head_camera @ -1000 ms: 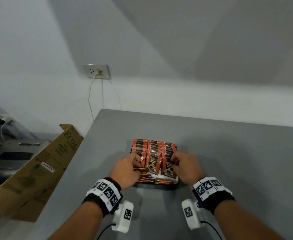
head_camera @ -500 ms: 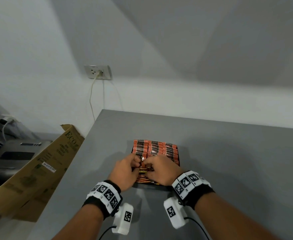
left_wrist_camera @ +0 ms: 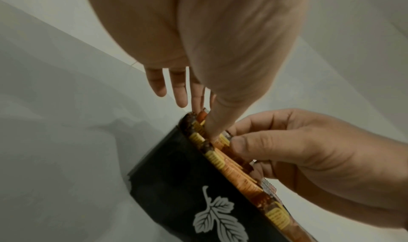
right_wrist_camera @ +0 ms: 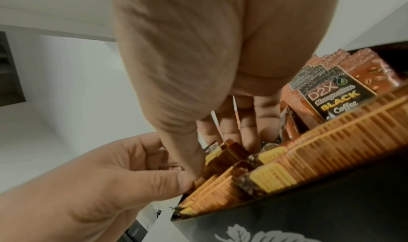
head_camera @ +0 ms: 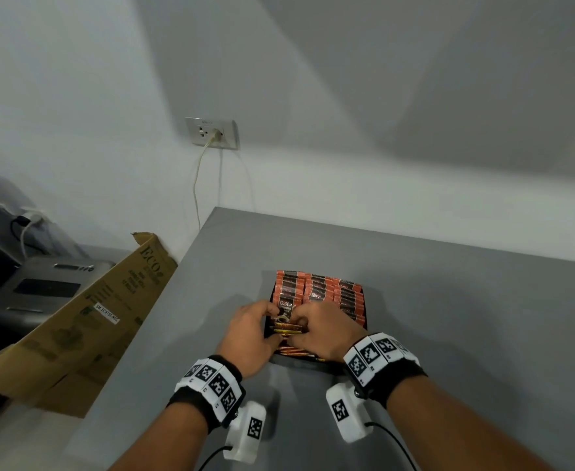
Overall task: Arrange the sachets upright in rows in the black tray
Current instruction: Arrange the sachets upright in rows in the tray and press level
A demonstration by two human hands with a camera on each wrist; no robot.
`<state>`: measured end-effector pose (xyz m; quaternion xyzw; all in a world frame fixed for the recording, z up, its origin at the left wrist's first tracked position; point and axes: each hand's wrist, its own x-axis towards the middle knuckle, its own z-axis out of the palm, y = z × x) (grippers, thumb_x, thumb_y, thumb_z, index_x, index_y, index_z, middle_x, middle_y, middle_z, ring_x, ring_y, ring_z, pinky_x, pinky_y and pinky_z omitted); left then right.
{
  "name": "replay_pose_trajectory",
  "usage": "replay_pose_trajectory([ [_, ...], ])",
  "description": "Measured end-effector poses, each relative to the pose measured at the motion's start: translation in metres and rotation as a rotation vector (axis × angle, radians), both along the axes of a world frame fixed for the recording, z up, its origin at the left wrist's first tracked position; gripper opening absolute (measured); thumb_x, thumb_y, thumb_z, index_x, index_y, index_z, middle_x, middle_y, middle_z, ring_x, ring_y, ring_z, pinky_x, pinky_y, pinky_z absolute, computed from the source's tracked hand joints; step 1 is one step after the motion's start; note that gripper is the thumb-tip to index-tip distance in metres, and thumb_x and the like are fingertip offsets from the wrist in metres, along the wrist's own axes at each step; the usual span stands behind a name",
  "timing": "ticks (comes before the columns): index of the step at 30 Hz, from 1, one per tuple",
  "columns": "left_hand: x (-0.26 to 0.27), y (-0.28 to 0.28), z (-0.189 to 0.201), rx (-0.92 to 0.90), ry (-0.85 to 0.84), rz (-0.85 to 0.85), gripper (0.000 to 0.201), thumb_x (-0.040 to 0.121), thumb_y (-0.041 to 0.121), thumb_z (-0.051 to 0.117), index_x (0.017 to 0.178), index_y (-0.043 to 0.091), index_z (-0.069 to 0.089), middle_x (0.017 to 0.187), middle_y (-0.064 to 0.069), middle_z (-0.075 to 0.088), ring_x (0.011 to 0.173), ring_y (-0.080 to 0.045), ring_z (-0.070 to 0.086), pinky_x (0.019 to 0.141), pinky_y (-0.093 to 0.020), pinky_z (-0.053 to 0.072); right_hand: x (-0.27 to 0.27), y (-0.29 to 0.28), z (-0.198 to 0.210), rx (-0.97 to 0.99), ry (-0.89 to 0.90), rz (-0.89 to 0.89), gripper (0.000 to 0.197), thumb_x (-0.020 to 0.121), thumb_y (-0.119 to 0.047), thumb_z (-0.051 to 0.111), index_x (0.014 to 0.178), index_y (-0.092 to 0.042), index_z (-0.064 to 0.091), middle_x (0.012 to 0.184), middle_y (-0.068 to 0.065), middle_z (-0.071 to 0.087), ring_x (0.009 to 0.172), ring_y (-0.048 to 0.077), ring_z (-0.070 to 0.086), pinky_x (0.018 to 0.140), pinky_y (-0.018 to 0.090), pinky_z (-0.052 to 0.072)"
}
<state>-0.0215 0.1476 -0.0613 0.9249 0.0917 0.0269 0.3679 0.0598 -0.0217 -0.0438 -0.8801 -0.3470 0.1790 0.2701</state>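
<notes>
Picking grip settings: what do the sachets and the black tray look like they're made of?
Sachets: thin printed film, likely foil laminate; glossy faces, crimped serrated seal edges, hatched yellow ends. Thin enough to bend under a pinch, I'd guess.
Black tray: rigid, smooth matt black wall with a white leaf print; plastic or coated board, cannot tell which.

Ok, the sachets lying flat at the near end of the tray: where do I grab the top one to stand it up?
Probably by its crimped near end, coming from above on the near side. The top sachet of the flat stack lies with that end showing just above the tray wall, while the upright rows close off its far end. Pinch with fingers, then tip it up.
</notes>
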Motion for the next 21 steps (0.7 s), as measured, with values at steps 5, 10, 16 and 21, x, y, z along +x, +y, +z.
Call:
replay_pose_trajectory([
  [5,0.003,0.001,-0.008,0.025,-0.029,0.027,0.035,0.08,0.024,0.077,0.109,0.029,0.057,0.111,0.013,0.057,0.111,-0.01,0.047,0.092,-0.023,0.039,0.0,0.006,-0.002,-0.058,-0.063,0.016,0.025,0.088,-0.021,0.071,0.112,-0.013,0.071,0.097,0.004,0.07,0.081,0.016,0.062,0.075,0.029,0.052],
  [10,0.001,0.003,-0.017,0.023,0.013,0.06,0.065,0.074,0.028,0.081,0.13,0.027,0.048,0.123,0.01,0.049,0.118,-0.009,0.042,0.101,-0.022,0.036,-0.001,0.007,-0.002,-0.065,-0.109,-0.023,0.02,0.09,-0.025,0.069,0.108,-0.015,0.071,0.1,0.002,0.071,0.087,0.018,0.066,0.081,0.035,0.057],
  [16,0.002,0.007,-0.024,-0.018,0.027,0.074,0.065,0.073,0.036,0.082,0.128,0.027,0.051,0.123,0.01,0.053,0.118,-0.011,0.047,0.105,-0.035,0.044,0.001,-0.007,0.025,0.074,0.036,-0.104,0.018,0.092,-0.023,0.066,0.108,-0.017,0.071,0.099,-0.005,0.073,0.082,0.006,0.069,0.077,0.023,0.056],
  [21,0.006,0.007,-0.016,-0.006,0.02,-0.017,0.055,0.073,0.036,0.068,0.125,0.029,0.054,0.121,0.011,0.053,0.114,-0.012,0.046,0.102,-0.038,0.044,0.006,-0.025,0.041,0.222,0.251,-0.274,0.006,0.09,-0.025,0.069,0.09,-0.019,0.07,0.086,0.001,0.076,0.073,0.016,0.074,0.075,0.04,0.062],
])
